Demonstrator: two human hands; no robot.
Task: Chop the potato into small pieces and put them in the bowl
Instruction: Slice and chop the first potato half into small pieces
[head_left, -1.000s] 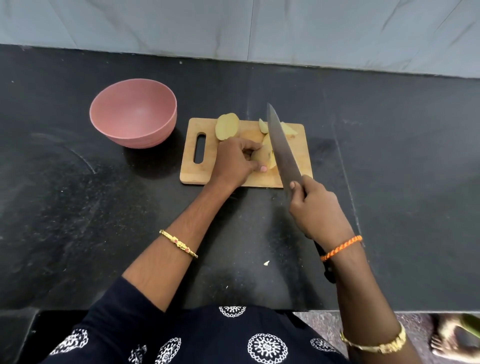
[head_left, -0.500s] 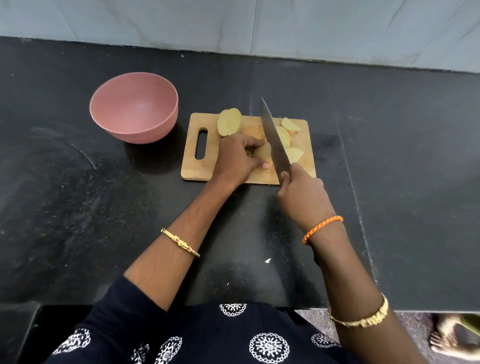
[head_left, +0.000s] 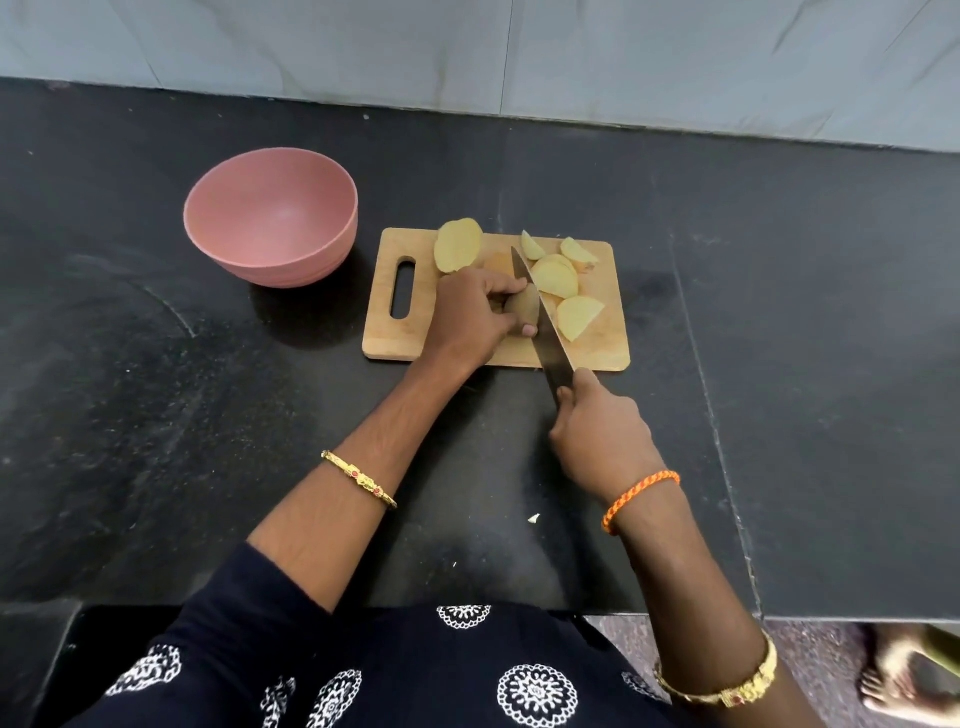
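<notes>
On the wooden cutting board my left hand grips a brown-skinned potato piece. My right hand holds the handle of a large knife, whose blade lies down across the board right beside that piece. To the right of the blade lie several pale cut potato slices. A potato half rests cut face up at the board's far edge. The pink bowl stands left of the board with nothing in it.
Board and bowl sit on a black stone counter below a pale tiled wall. A small potato scrap lies on the counter near the front edge. A bare foot shows on the floor at lower right.
The knife has come down from a raised tilt to lie low across the board beside the held piece. One more cut slice lies to the right of the blade. My left hand has stayed on the potato.
</notes>
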